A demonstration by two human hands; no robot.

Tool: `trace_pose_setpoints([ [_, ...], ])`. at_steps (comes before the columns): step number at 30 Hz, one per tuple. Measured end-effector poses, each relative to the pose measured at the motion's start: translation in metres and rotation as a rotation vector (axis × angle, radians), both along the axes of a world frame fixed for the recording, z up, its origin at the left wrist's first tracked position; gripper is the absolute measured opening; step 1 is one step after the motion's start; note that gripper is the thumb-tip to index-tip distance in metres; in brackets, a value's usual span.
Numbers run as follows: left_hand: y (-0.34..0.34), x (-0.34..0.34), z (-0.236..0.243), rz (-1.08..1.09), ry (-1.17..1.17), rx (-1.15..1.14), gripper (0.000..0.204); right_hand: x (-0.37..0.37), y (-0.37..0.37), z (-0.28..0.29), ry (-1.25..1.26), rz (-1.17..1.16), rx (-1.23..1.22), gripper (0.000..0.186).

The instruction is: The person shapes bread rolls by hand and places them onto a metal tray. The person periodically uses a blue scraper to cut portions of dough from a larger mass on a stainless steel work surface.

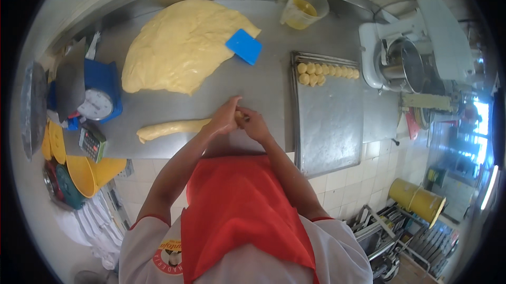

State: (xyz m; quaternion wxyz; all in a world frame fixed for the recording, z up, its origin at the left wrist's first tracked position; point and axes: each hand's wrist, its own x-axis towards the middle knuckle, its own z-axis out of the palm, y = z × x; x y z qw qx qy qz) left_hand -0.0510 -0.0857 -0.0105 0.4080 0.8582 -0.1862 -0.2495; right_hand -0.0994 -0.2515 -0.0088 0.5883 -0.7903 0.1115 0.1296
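Observation:
My left hand (224, 118) is closed round the right end of a long pale-yellow dough rope (174, 128) lying along the front of the steel table. My right hand (253, 125) meets it there, fingers curled on that same end; the exact grip is partly hidden between the hands. Behind them a large slab of dough (174, 44) lies spread out, with a blue plastic scraper (244, 46) on its right edge. To the right, a metal tray (328, 131) holds several small dough balls (316, 73) along its far edge.
At the left stand a blue scale (104, 84), a calculator (92, 143) and yellow containers (89, 176). A plastic jug (294, 7) with yellow liquid is at the back. A white stand mixer (443, 36) with a steel bowl sits at the right. The table (269, 89) has a raised back rim.

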Motion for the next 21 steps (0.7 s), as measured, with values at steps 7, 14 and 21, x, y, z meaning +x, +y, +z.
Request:
trace_pose_setpoints([
  [7, -0.008, -0.004, 0.033, -0.093, 0.097, 0.277, 0.028, 0.001, 0.030, 0.015, -0.124, -0.088, -0.320, 0.022],
  [14, -0.010, -0.004, 0.035, -0.097, 0.018, 0.361, 0.020, 0.015, 0.044, 0.036, -0.032, -0.037, -0.661, 0.026],
  [21, -0.012, 0.032, 0.015, 0.059, 0.085, 0.510, 0.025, -0.026, -0.047, 0.026, 0.302, 0.166, 0.591, 0.025],
])
